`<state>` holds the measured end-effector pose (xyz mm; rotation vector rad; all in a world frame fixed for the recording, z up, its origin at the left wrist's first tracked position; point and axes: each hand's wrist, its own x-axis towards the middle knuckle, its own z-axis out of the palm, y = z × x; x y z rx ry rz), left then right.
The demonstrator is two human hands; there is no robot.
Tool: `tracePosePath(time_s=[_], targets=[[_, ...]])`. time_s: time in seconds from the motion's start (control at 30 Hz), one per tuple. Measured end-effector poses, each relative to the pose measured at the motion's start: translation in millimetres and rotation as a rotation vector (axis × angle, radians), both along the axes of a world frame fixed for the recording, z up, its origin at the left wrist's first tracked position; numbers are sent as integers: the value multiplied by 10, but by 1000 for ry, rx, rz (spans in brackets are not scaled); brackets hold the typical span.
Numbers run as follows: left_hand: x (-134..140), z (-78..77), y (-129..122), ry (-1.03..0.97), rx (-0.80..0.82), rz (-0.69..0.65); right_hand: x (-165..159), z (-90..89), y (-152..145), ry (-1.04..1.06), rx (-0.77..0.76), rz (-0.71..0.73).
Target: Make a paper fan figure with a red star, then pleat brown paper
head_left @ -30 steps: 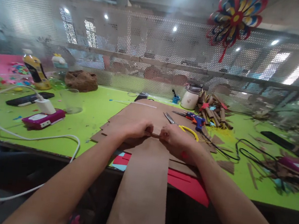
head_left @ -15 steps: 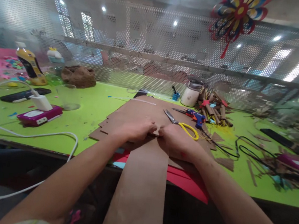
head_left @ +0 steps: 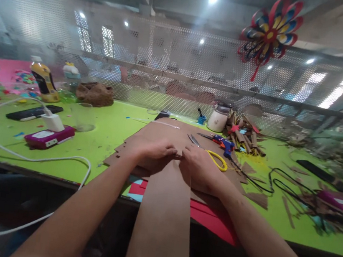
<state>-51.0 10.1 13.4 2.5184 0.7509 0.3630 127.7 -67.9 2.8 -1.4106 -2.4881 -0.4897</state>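
A long strip of brown cardboard (head_left: 164,216) runs from the table toward my body and hangs past the table edge. My left hand (head_left: 159,150) and my right hand (head_left: 197,161) meet at its far end, fingers closed on the folded or rolled edge there. Beneath them lie stacked brown cardboard sheets (head_left: 155,132), with notches along the left side. Just beyond my right hand, scissors with yellow handles (head_left: 216,159) rest on the stack. A blue glue gun (head_left: 224,144) lies behind the scissors.
Red paper (head_left: 213,220) sticks out under the stack at the front edge. To the left are a purple power strip (head_left: 50,137) with a white cable, a clear cup (head_left: 84,119) and a yellow bottle (head_left: 45,82). Cardboard rolls (head_left: 246,134) and a jar (head_left: 219,118) stand behind.
The camera view has tilted up slightly. My fingers have shifted from tight fists to flatter, extended pinches at the strip's far edge, and both hands stay close together.
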Motion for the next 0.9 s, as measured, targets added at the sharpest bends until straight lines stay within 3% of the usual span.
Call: tracePosePath(time_s=[0.2, 0.33, 0.47, 0.6, 0.73, 0.9], targets=[[-38, -32, 42, -5, -219, -142, -34, 20, 11, -45, 58, 29], [-34, -44, 9, -27, -295, -172, -30, -24, 4, 70, 45, 31], [-30, -28, -44, -26, -361, -119, 66, -29, 41, 371, -149, 66], [0, -1, -58, -12, -233, -125, 206, 24, 115, 591, -428, 103], [34, 63, -108, -19, -158, -150, 298, 14, 181, 702, -657, 7], [36, 148, -239, -25, -132, -105, 326, -39, 201, 804, -710, 59]])
